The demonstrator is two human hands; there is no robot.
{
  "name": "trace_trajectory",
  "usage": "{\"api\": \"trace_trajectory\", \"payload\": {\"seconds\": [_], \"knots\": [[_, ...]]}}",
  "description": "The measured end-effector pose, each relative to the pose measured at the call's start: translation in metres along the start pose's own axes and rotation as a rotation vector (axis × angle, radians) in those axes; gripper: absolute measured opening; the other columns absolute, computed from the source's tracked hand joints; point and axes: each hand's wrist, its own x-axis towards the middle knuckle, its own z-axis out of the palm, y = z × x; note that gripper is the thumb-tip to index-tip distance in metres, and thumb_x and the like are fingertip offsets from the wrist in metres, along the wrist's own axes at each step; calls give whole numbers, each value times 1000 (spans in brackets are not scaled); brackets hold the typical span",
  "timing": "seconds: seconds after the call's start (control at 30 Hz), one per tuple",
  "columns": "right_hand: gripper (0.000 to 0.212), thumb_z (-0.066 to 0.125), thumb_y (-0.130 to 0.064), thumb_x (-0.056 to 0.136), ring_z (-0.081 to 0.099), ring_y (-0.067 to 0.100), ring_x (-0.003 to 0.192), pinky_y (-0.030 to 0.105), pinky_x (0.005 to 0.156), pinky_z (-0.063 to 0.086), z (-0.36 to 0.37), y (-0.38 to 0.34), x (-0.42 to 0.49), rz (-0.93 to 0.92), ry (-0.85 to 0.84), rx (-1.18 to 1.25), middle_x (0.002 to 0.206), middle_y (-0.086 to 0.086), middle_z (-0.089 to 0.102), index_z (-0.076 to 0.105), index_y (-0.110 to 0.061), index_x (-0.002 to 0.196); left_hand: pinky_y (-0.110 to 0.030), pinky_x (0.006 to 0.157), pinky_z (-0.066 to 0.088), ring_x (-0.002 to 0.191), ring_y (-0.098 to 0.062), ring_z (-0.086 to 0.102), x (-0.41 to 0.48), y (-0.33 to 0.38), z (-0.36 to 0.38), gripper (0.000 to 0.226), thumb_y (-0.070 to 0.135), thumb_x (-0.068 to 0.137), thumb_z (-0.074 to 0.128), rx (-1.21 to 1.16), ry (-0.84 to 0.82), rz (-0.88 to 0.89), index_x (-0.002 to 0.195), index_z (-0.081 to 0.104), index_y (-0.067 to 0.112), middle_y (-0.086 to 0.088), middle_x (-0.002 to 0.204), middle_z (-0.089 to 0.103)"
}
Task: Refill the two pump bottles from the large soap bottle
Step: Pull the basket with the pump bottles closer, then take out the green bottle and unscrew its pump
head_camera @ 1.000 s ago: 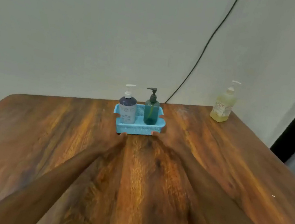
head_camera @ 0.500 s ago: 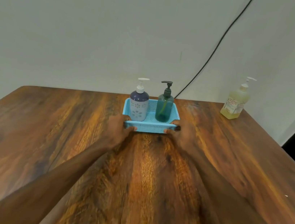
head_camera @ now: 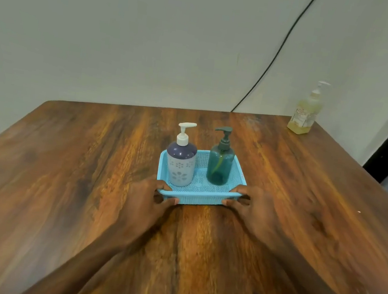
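Near the middle of the wooden surface [head_camera: 85, 169] sits one pale-blue mesh basket [head_camera: 200, 199], well apart from every edge. It holds two upright pump bottles: a purple-topped flower-printed bottle [head_camera: 179, 167] with a white pump on the left, and a translucent green bottle [head_camera: 220, 168] with a dark pump on the right. The left hand [head_camera: 146, 197] and right hand [head_camera: 254, 210] have their fingers [head_camera: 165, 200] clamped on the basket's near corners. One large yellow soap bottle [head_camera: 303, 115] stands at the far right corner, close to the edge.

On the surface [head_camera: 78, 180] the basket [head_camera: 198, 199] holds left bottle [head_camera: 179, 167] beside right bottle [head_camera: 220, 168], left hand [head_camera: 145, 198] and right hand [head_camera: 257, 210] at its near corners, soap bottle [head_camera: 303, 112] behind at the far right.
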Motion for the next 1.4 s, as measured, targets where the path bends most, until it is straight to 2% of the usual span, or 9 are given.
{"api": "trace_trajectory", "payload": {"seconds": [0.17,0.27,0.33,0.53,0.67,0.83,1.07,1.2,1.4], "knots": [[23,80,-37,82,66,1,88,19,75,56,-3,-13,-24,13,-10,-19,99,-14,71,74,-27,102,-9,71,50,98,-4,65,-22,9,4,27,37,88,81,87,42,7,111,76,24,6,125,69],[45,83,-47,75,54,-2,113,12,92,44,-12,-25,-30,25,12,-40,125,-17,55,67,-31,115,-26,104,50,135,-19,51,-27,12,11,44,42,90,78,187,77,20,128,65,25,0,153,49],[56,81,-56,73,45,7,132,25,104,38,-21,-35,-27,11,108,-45,139,-12,49,61,-32,120,-41,119,34,153,-25,30,-29,11,16,56,44,91,76,242,120,77,140,56,25,-3,167,32],[97,81,-64,68,50,17,130,42,104,48,-18,-43,28,104,147,24,152,-4,45,37,-27,145,-46,94,60,116,-24,65,-18,11,34,34,22,88,81,364,117,358,121,72,20,-2,122,73],[83,86,-46,72,54,13,123,26,100,41,0,-47,57,57,131,86,142,-2,55,44,-21,139,-45,84,62,97,-27,73,-8,9,39,31,17,83,86,400,138,377,113,77,16,-4,104,79],[68,88,-36,73,60,12,115,24,96,48,-6,-49,65,32,174,163,131,-3,63,55,-20,130,-43,96,59,110,-24,69,-3,4,38,30,26,92,78,369,93,346,120,74,18,-2,116,76],[67,90,-35,70,66,2,109,28,94,55,-63,-70,-2,-64,279,344,123,-13,68,58,-25,129,-6,102,37,129,-1,49,-24,38,27,38,46,97,65,37,120,254,131,60,29,12,134,61],[66,90,-27,70,65,0,111,28,94,55,-72,-70,-55,-62,256,342,123,-16,68,60,-26,128,-19,99,50,127,0,55,-35,76,33,34,44,94,70,-175,200,225,127,63,35,21,129,63],[72,91,-34,70,62,1,118,25,94,54,-68,-53,-86,-84,275,247,129,-15,65,59,-24,133,-32,98,56,119,-5,62,-27,120,49,38,44,92,72,-388,-28,234,127,61,36,24,125,65]]}}
